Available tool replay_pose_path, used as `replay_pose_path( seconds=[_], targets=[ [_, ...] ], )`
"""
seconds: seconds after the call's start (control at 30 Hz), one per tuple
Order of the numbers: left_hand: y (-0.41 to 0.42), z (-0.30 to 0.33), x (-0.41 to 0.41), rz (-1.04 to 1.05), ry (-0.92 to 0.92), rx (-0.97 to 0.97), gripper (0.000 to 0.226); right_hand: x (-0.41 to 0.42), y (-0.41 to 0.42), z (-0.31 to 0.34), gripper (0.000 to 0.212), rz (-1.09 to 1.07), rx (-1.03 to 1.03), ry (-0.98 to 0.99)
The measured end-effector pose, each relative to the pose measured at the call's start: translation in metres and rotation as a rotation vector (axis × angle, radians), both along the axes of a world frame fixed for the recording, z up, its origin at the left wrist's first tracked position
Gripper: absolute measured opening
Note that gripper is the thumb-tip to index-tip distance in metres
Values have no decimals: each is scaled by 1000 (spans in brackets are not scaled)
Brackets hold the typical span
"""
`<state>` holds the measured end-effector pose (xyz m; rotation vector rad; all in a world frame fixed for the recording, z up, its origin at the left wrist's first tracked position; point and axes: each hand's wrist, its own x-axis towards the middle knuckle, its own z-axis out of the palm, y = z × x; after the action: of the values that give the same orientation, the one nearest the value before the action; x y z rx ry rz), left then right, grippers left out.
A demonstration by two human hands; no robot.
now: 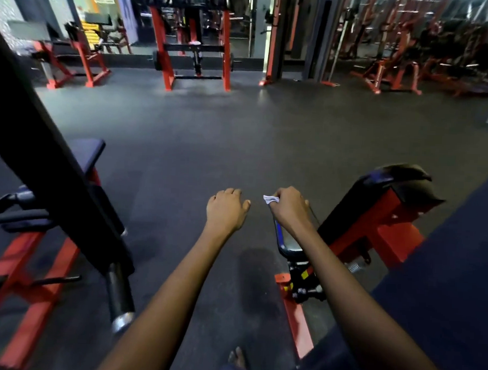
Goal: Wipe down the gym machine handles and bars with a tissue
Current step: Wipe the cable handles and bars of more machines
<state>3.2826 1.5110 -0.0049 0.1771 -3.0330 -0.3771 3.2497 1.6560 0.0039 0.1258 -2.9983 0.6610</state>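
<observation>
Both my arms reach forward over the dark gym floor. My right hand (289, 207) is closed around a small crumpled white tissue (270, 199), which sticks out at its left side. It hovers above the front of a black padded seat (289, 242) on a red machine (375, 221). My left hand (226, 209) hangs beside it, about a hand's width to the left, palm down, fingers loosely curled, holding nothing. A thick black bar with a steel end (120, 297) slants down at the lower left, away from both hands.
A red-framed machine (23, 273) with black handles (15, 216) and a dark pad stands at the left. Several red racks and benches (197, 48) line the far wall. The rubber floor (239, 134) stretches between them. My bare foot (238, 358) shows at the bottom.
</observation>
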Motion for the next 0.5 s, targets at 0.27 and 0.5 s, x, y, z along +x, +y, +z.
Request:
replay_pose_path(
  seconds=[0.27,0.5],
  targets=[
    [-58,-8,-132,117,-37,40,49,-143,-67,2,20,99,-28,-32],
    [-130,-11,-221,247,-13,55,45,-251,-152,5,19,241,-34,-34]
  ],
)
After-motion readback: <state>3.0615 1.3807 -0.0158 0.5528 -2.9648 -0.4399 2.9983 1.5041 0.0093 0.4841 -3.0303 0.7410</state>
